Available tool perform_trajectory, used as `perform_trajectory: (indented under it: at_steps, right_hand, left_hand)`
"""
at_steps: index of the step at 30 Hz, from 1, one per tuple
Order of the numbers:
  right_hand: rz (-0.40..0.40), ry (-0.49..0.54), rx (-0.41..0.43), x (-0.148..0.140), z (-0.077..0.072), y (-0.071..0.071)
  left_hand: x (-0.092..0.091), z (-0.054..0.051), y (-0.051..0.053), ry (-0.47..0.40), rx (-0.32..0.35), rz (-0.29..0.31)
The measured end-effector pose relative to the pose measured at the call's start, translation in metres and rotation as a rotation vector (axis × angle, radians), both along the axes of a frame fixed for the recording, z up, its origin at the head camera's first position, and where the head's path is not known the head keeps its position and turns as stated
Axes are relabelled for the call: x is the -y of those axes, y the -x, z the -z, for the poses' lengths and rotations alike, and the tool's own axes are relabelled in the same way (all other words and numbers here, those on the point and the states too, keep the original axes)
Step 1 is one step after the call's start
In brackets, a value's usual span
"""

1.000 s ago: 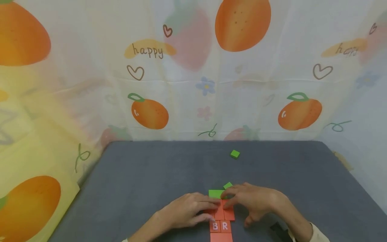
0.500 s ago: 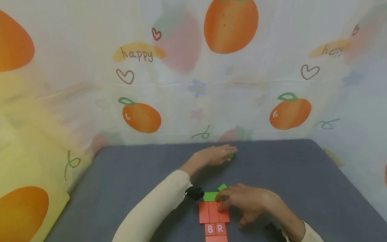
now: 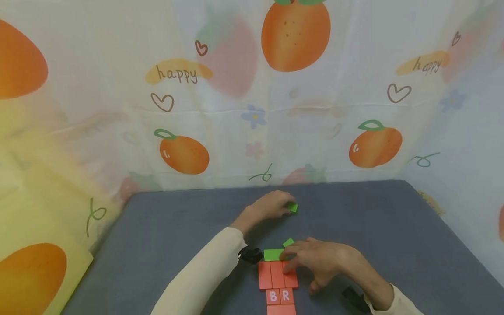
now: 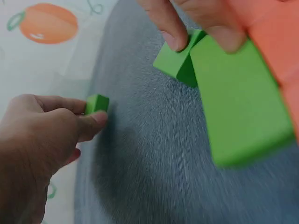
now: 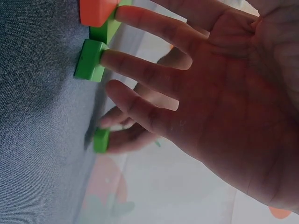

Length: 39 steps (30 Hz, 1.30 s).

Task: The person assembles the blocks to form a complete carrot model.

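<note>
At the far side of the table, my left hand [image 3: 273, 204] pinches a small green block [image 3: 293, 207] between thumb and fingers; in the left wrist view that block [image 4: 99, 103] is just off the dark surface. My right hand [image 3: 324, 258] lies spread over the block layout, fingertips touching its top. One fingertip presses a small slanted green block [image 4: 170, 60], another the longer green block [image 4: 243, 102] beside it. Below these, several upright orange-red blocks [image 3: 277, 274] stand side by side, partly covered by the right fingers. Two lettered blocks, B [image 3: 273, 296] and R [image 3: 286, 295], follow underneath.
Another orange-red block [image 3: 281, 310] is cut off by the lower frame edge. The dark grey table [image 3: 177, 227] ends at a fruit-printed cloth [image 3: 220, 131] behind. Black wrist cameras sit at the left wrist [image 3: 250, 255] and right wrist [image 3: 355, 299].
My left hand has left the orange-red blocks, reached to the far side, taken hold of the small green block and drawn it slightly left and nearer. My right hand has stayed on the layout.
</note>
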State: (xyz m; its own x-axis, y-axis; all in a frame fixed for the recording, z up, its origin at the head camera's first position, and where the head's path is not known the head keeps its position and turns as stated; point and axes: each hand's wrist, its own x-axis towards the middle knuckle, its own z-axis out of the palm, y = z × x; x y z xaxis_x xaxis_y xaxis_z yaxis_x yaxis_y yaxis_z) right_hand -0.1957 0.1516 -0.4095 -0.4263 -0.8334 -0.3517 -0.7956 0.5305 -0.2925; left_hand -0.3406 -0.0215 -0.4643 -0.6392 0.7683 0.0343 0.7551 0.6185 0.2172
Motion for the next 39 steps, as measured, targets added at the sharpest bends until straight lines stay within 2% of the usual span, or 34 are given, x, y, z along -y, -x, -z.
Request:
perform_trajectory:
  at_steps: [3, 10, 15, 18, 25, 29, 34, 39]
  right_hand:
    - [-0.001, 0.009, 0.018, 0.0, 0.001, 0.001]
    - [-0.011, 0.013, 0.021, 0.001, 0.001, 0.001]
    - [0.013, -0.001, 0.049, 0.003, 0.001, 0.001]
    - [0.025, -0.013, 0.056, 0.003, 0.001, 0.001]
    - [0.03, -0.019, 0.064, 0.004, 0.002, 0.001]
    - [0.028, -0.019, 0.074, 0.004, 0.002, 0.001]
    - [0.021, -0.009, 0.078, 0.003, 0.002, 0.002]
    - [0.022, -0.011, 0.073, 0.003, 0.002, 0.002]
  left_hand:
    - [0.019, -0.007, -0.013, -0.03, -0.027, 0.005]
    - [0.068, -0.015, -0.053, -0.022, -0.14, 0.101]
    - [0.094, -0.014, -0.08, 0.026, -0.106, 0.09]
    - [0.104, -0.007, -0.09, 0.018, -0.062, 0.082]
    - [0.112, 0.008, -0.098, -0.052, -0.022, 0.101]
    - [0.111, 0.011, -0.098, -0.082, -0.001, 0.104]
    - [0.113, 0.012, -0.096, -0.106, 0.059, 0.098]
    - [0.112, 0.013, -0.095, -0.098, 0.055, 0.111]
